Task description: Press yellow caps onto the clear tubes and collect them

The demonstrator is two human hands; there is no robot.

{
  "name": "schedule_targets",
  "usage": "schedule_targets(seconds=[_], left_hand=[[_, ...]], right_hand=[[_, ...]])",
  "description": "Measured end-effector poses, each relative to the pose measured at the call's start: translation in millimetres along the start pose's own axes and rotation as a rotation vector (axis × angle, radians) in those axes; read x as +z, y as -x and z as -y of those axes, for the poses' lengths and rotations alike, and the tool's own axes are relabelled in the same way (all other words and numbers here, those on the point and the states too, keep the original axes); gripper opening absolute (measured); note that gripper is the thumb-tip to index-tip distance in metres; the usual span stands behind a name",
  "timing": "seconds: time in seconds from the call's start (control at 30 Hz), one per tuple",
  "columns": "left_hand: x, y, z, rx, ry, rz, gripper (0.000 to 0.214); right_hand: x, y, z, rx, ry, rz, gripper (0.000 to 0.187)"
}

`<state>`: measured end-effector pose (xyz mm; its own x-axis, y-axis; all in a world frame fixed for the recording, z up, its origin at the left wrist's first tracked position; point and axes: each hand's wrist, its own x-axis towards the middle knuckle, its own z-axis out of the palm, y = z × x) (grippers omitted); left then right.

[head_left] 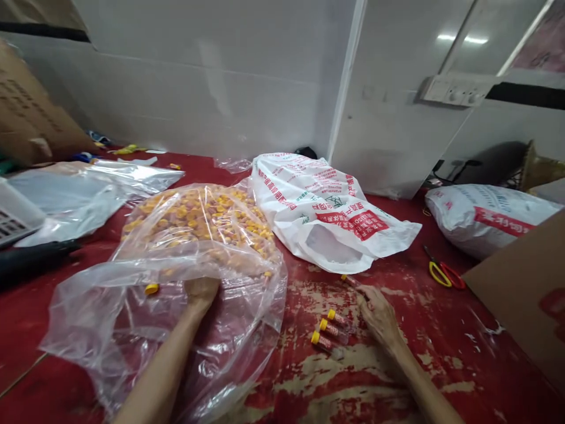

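At the far left, beyond the large clear plastic bag point(176, 347), a cardboard box point(30, 112) leans against the wall, and a white plastic crate point(15, 212), a flattened clear bag point(83, 194) and a black cylindrical handle point(30, 259) lie on the red-painted surface point(441, 377). The large bag itself holds a heap of yellow-capped tubes point(198, 221), with one loose yellow cap point(151, 289) toward its left side. The left hand point(202, 292) rests on the bag's plastic, its fingers curled over; I can't tell whether it is gripping anything. Just right of the bag, a printed white sack point(326, 212) lies flat, and three capped tubes point(329, 330) sit side by side below it. The right hand point(379, 318) is closed on a fourth tube point(351, 281), pinching it in the fingers. Well right of the bag are yellow-and-red-handled scissors point(445, 274), a stuffed white sack point(485, 218) and a cardboard sheet point(525, 282).
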<state>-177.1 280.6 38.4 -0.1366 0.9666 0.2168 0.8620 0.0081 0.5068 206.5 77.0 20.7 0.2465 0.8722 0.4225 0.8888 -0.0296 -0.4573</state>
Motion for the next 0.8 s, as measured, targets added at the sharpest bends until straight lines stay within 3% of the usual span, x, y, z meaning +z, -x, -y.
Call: schedule_targets(seconds=[0.17,0.23,0.33,0.43,0.5,0.63,0.8], left_hand=[[-12.6,22.3,4.1,-0.071,-0.113,0.041,0.02],[-21.9,40.4,0.5,-0.092,0.005,0.01,0.017],[-37.8,76.3,-13.3,-0.253,0.612,0.012,0.029],[-47.8,116.3,-32.8,-0.512,1.168,0.159,0.043],[-47.9,139.3,-44.5,-0.606,1.344,0.195,0.044],[-38.5,168.3,-59.1,-0.668,1.506,0.203,0.037],[-28.2,184.4,-68.4,-0.696,1.534,0.236,0.032]], right_hand=[[21.9,-76.1,14.4,-0.016,0.169,0.076,0.027],[40.5,-108.6,25.0,-0.026,0.189,0.115,0.024],[70.6,-152.7,42.7,-0.018,0.231,0.178,0.022],[95.3,-185.9,57.2,0.003,0.271,0.244,0.019],[106.4,-200.6,62.2,0.005,0.289,0.295,0.022],[114.8,-213.5,57.8,-0.01,0.311,0.42,0.026],[94.4,-200.7,37.1,-0.031,0.297,0.495,0.036]])
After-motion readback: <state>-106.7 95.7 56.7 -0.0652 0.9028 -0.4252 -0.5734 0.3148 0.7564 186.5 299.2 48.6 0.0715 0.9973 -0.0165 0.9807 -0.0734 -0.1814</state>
